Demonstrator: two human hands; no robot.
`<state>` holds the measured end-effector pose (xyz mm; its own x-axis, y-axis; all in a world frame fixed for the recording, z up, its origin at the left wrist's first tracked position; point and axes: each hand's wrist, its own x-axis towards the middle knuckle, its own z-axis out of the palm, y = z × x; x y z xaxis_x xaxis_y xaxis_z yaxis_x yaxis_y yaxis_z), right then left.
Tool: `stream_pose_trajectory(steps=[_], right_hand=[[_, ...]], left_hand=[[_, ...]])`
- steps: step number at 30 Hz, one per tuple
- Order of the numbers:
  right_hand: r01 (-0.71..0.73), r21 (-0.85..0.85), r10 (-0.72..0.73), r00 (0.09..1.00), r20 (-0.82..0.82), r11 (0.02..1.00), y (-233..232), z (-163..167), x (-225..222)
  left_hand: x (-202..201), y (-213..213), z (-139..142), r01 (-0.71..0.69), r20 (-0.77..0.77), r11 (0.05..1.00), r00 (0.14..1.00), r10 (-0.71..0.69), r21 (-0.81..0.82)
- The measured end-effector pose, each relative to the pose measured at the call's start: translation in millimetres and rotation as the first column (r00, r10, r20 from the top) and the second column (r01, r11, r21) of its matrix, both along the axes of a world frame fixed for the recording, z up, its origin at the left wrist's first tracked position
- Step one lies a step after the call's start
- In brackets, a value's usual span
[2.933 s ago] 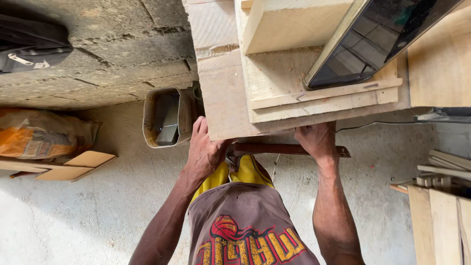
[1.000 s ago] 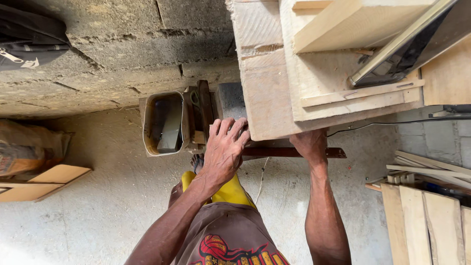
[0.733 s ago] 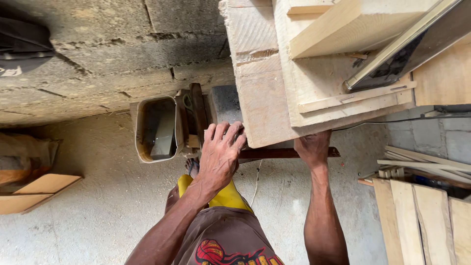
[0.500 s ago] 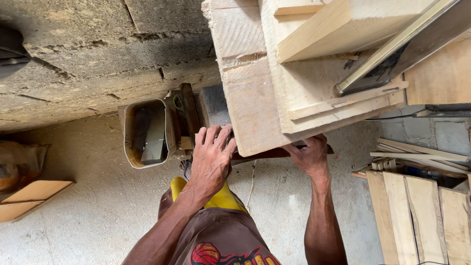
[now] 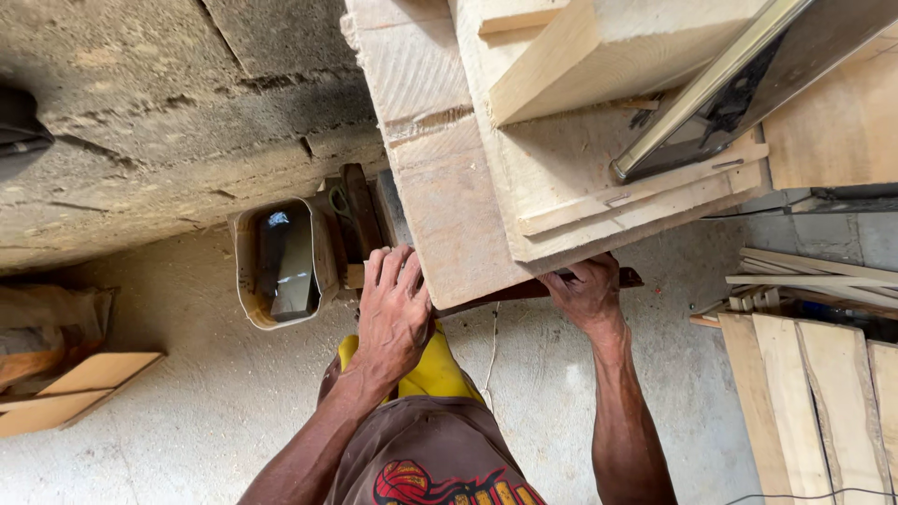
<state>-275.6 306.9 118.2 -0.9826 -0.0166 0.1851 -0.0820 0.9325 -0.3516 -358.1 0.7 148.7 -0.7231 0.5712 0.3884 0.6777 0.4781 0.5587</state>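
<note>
Wooden board [image 5: 458, 215], left hand [image 5: 393, 313] spread flat at its edge, right hand [image 5: 587, 292] gripping underneath

surface: rough grey concrete floor [image 5: 187, 411], lower half of frame | lower left: flat pale wooden boards [image 5: 70, 397] lying on it, crumpled sack [image 5: 47, 327] just above them | right edge: stack of raw planks [image 5: 814, 393] resting on it | centre left: cut-open plastic container [image 5: 281, 262] beside the block wall [image 5: 140, 122]
</note>
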Motion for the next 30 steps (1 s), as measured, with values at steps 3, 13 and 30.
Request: stream_pose_trajectory(steps=[3,13,30], right_hand=[[0.014,-0.077,-0.015,1.000,-0.018,0.997,-1.6,-0.1,1.0],[0.000,-0.168,0.003,1.000,0.018,0.986,-7.0,10.9,-6.9],[-0.062,-0.132,0.047,0.993,-0.109,0.989,-25.0,37.2,-21.8]], left_hand=[[4.9,3.4,0.4,-0.049,-0.035,0.998,0.998,0.048,-0.030],[18.3,20.7,5.0,-0.086,0.005,0.994,0.996,0.086,-0.065],[46.2,44.5,-30.0,-0.104,0.041,0.965,0.992,0.117,-0.239]])
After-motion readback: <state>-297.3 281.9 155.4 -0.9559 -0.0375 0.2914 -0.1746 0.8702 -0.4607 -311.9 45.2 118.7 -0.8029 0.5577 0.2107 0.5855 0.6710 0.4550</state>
